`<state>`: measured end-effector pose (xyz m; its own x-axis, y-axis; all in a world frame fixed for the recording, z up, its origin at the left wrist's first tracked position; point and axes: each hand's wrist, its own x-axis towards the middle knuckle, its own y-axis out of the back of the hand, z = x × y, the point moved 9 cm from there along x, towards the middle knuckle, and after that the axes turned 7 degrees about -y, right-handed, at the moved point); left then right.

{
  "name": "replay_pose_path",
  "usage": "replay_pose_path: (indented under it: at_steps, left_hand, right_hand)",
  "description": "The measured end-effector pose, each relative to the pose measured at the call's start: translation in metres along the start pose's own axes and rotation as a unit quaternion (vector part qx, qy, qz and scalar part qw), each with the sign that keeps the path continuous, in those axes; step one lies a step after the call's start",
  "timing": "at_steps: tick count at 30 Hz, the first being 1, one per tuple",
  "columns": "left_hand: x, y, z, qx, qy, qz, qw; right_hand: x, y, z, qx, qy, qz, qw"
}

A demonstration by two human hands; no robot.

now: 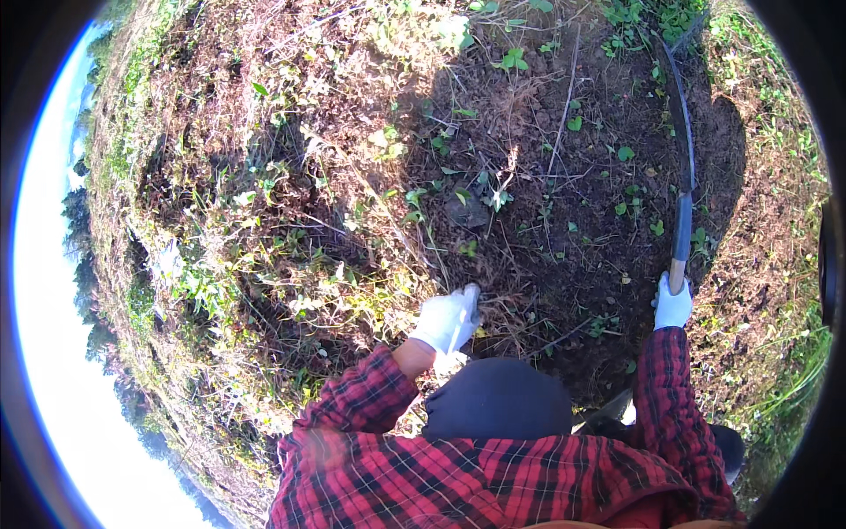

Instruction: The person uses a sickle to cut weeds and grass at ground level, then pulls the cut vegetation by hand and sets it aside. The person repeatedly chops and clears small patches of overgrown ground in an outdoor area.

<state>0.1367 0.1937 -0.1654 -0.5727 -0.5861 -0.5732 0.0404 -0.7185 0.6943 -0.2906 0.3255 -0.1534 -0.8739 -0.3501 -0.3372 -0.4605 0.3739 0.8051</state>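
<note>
My right hand [673, 304], in a white glove, grips the wooden handle of a long curved-bladed cutting tool [684, 225], like a sickle or brush hook. A blue-grey socket joins its handle to the blade [687, 132], which reaches away from me over shaded soil. Close to the ground, my left hand [449, 319] wears a white glove too, its fingers curled beside a tuft of dry grass [512, 304]. Whether it holds any stalks is hard to see. Past its fingers lies a grey stone [467, 211] among small green leaves.
Tangled weeds and dry stems [317, 264] cover the sunlit ground at left. A thin stick [566, 99] lies on the dark soil ahead. Long grass [793, 383] grows at right. A dark rounded shape [499, 400], perhaps my knee, is between my arms. Trees [82, 244] stand far left.
</note>
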Motion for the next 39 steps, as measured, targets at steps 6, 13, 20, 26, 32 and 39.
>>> replay_pose_path:
  at_steps: [6,13,20,26,32,39]
  left_hand:
    - [0.064,0.12,0.004,0.035,-0.012,0.223,0.974]
    - [0.129,0.193,-0.141,0.05,0.262,0.109,0.958]
    - [0.098,0.141,-0.073,-0.114,0.165,0.202,0.959]
    - [0.023,0.102,-0.051,-0.105,0.068,0.218,0.968]
    - [-0.018,0.038,-0.004,-0.036,0.022,0.095,0.995]
    - [0.098,0.238,-0.205,-0.057,0.203,0.412,0.887]
  right_hand:
    - [0.011,0.005,0.014,-0.041,0.016,0.021,0.999]
    - [0.009,-0.002,0.005,-0.06,0.033,0.022,0.997]
    - [0.01,-0.003,0.004,-0.035,0.002,-0.007,0.999]
    - [0.016,-0.002,0.024,-0.008,0.011,-0.017,1.0]
    - [0.009,0.0,0.008,-0.061,0.009,0.017,0.998]
    - [0.005,0.0,0.006,-0.001,-0.011,0.013,1.0]
